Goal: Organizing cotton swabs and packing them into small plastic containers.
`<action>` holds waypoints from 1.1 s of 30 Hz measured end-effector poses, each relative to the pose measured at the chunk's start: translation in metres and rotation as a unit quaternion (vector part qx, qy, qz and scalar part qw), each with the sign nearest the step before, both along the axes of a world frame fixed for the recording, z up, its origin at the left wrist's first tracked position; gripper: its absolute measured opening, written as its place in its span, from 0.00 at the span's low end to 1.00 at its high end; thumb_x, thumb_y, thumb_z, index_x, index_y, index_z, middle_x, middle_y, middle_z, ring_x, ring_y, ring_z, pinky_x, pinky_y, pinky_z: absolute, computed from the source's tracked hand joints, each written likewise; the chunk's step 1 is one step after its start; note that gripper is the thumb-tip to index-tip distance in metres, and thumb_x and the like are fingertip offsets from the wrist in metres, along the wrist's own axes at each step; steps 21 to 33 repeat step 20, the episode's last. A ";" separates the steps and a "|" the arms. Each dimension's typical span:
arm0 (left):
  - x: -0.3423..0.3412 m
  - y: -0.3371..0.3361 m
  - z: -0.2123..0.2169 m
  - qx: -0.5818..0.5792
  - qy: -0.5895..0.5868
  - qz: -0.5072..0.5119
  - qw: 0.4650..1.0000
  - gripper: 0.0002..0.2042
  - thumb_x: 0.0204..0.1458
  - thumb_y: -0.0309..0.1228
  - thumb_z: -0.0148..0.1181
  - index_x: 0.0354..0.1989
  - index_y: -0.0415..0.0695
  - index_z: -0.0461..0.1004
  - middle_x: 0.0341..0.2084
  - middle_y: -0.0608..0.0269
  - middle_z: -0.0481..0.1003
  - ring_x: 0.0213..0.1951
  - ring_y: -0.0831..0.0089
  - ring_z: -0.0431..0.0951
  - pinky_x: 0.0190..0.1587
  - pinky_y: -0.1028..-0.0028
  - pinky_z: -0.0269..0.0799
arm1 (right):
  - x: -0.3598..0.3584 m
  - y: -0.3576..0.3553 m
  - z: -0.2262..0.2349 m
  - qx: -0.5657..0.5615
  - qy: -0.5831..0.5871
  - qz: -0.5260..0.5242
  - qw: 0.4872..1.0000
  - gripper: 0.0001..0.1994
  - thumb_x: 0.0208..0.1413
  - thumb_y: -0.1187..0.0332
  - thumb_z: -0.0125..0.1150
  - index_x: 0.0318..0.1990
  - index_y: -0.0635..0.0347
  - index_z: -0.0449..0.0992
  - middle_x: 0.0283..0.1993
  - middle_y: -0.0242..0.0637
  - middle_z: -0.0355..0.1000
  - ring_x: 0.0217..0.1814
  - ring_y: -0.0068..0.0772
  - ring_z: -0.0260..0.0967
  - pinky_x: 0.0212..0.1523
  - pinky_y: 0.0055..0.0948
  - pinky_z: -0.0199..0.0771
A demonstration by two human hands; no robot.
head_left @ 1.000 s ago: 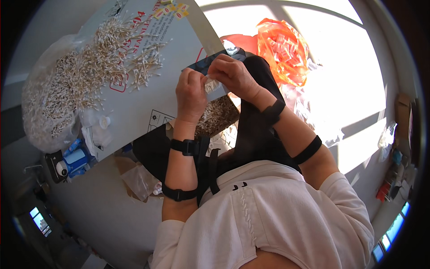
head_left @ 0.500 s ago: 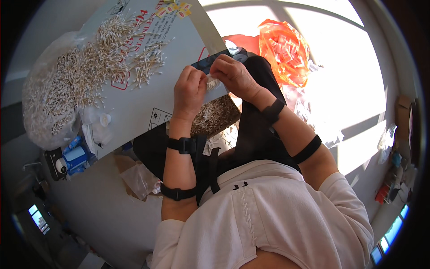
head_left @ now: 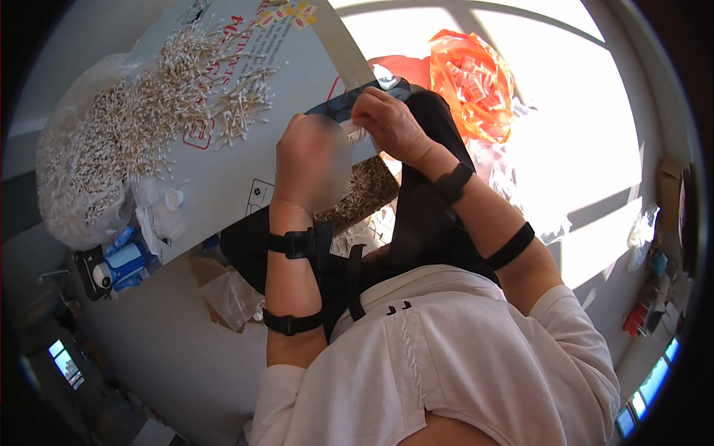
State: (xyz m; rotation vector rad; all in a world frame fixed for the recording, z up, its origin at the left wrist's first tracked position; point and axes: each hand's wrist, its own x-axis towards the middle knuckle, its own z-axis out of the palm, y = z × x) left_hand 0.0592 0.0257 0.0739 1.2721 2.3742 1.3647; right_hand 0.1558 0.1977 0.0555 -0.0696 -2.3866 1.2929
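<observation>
My right hand point(head_left: 393, 128) is closed, its fingertips pinching a small whitish packet point(head_left: 351, 129) with what look like cotton swabs under it. Close by on the left is my left hand point(head_left: 301, 160), raised over the table edge; a blurred patch covers its fingers, so their grip cannot be made out. Below both hands, at my lap, a box point(head_left: 364, 186) holds many brownish-white cotton swabs. To the left a large heap of loose cotton swabs point(head_left: 167, 100) spreads over the table and spills from a clear plastic bag point(head_left: 56, 175).
The printed grey tabletop point(head_left: 223, 182) carries small yellow packets point(head_left: 294, 15) at its far edge. A blue-and-white bottle-like thing point(head_left: 123, 262) stands at the near left corner. On the right lies an orange plastic bag point(head_left: 472, 85) of small packs. A carton point(head_left: 223, 293) sits below the table.
My left hand has drawn slightly left and down, away from the right hand. My right hand has stayed nearly in place with the packet.
</observation>
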 end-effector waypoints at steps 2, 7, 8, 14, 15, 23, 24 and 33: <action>0.000 -0.003 0.001 -0.005 0.012 0.001 1.000 0.06 0.44 0.16 0.58 0.31 0.37 0.72 0.29 0.57 0.72 0.27 0.63 0.76 0.29 0.70 0.72 | 0.000 0.000 0.001 -0.011 -0.003 0.000 1.000 0.03 0.50 0.76 0.57 0.31 0.62 0.69 0.33 0.42 0.68 0.41 0.50 0.69 0.41 0.40 0.71; 0.001 0.000 0.000 0.004 0.016 0.001 1.000 0.06 0.43 0.16 0.58 0.30 0.37 0.72 0.28 0.56 0.71 0.27 0.59 0.75 0.30 0.68 0.72 | 0.000 -0.003 0.002 0.007 0.009 0.003 1.000 0.03 0.51 0.76 0.57 0.30 0.62 0.69 0.33 0.42 0.68 0.41 0.50 0.69 0.41 0.41 0.71; 0.001 0.000 0.000 0.004 0.016 0.001 1.000 0.06 0.43 0.16 0.58 0.30 0.37 0.72 0.28 0.56 0.71 0.27 0.59 0.75 0.30 0.68 0.72 | 0.000 -0.003 0.001 0.007 0.008 0.003 1.000 0.03 0.51 0.76 0.57 0.30 0.62 0.69 0.33 0.42 0.68 0.41 0.50 0.69 0.41 0.41 0.71; -0.001 0.004 -0.003 -0.043 0.127 -0.007 0.991 0.07 0.43 0.18 0.58 0.31 0.39 0.70 0.28 0.55 0.70 0.30 0.54 0.74 0.32 0.63 0.72 | -0.001 -0.003 0.001 0.015 0.007 0.009 1.000 0.03 0.51 0.75 0.57 0.30 0.61 0.69 0.33 0.41 0.67 0.41 0.50 0.68 0.41 0.41 0.70; 0.000 0.004 -0.003 -0.037 0.125 -0.006 0.991 0.07 0.44 0.16 0.57 0.31 0.38 0.70 0.28 0.56 0.69 0.29 0.59 0.73 0.31 0.66 0.71 | -0.001 -0.003 0.002 0.032 0.006 0.003 0.999 0.03 0.51 0.75 0.57 0.30 0.61 0.69 0.33 0.41 0.67 0.42 0.49 0.69 0.42 0.41 0.70; 0.003 0.004 -0.004 0.005 0.076 -0.014 0.997 0.05 0.47 0.16 0.57 0.30 0.38 0.69 0.29 0.57 0.69 0.27 0.63 0.73 0.30 0.68 0.71 | 0.001 -0.005 0.003 0.054 -0.018 -0.015 0.998 0.03 0.51 0.73 0.58 0.31 0.58 0.69 0.34 0.40 0.68 0.43 0.49 0.69 0.43 0.40 0.70; 0.003 0.004 -0.004 0.005 0.076 -0.014 0.997 0.05 0.47 0.16 0.57 0.30 0.38 0.69 0.29 0.57 0.69 0.27 0.63 0.73 0.30 0.68 0.71 | 0.001 -0.005 0.003 0.054 -0.018 -0.015 0.998 0.03 0.51 0.73 0.58 0.31 0.58 0.69 0.34 0.40 0.68 0.43 0.49 0.69 0.43 0.40 0.70; 0.003 0.004 -0.004 0.005 0.076 -0.014 0.997 0.05 0.47 0.16 0.57 0.30 0.38 0.69 0.29 0.57 0.69 0.27 0.63 0.73 0.30 0.68 0.71 | 0.001 -0.005 0.003 0.054 -0.018 -0.015 0.998 0.03 0.51 0.73 0.58 0.31 0.58 0.69 0.34 0.40 0.68 0.43 0.49 0.69 0.43 0.40 0.70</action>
